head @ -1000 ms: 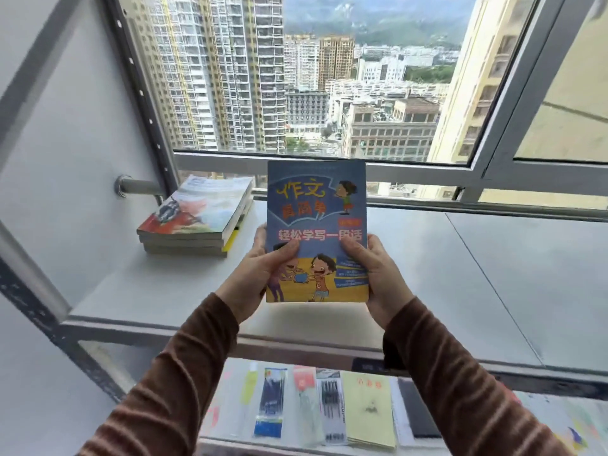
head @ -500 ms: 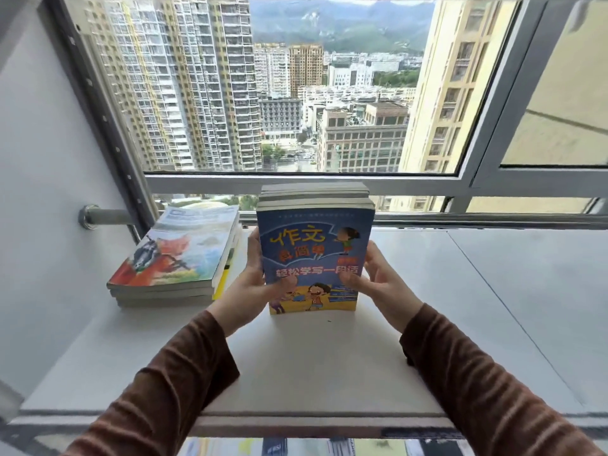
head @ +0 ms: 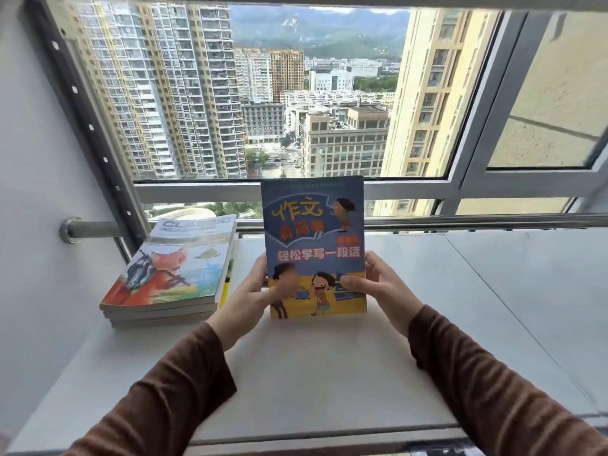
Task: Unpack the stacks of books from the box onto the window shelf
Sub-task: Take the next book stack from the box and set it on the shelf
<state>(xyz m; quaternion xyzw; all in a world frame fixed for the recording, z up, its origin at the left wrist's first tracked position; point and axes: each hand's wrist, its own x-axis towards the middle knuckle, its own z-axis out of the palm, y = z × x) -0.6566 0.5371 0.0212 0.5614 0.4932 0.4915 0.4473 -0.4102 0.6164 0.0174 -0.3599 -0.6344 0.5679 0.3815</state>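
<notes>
Books are the matter on this pale grey window shelf (head: 493, 307). At the left, a flat stack of paperback books (head: 174, 274) lies near the wall, its top cover showing an orange fox and the words CLASSIC READING; how many books it holds I cannot tell. Behind it a round metal rail (head: 98, 229) runs along the window. Just right of the stack, the left hand (head: 250, 297) grips the left edge of an upright blue and yellow paperback book with Chinese characters (head: 314, 238), thumb blurred across the cover. That book stands with its lower edge at the shelf, cover facing the camera. The right hand (head: 378, 287) holds its right edge, thumb pressed on the cover, fingers curled behind. Both brown sleeves (head: 493, 390) reach in from below.
</notes>
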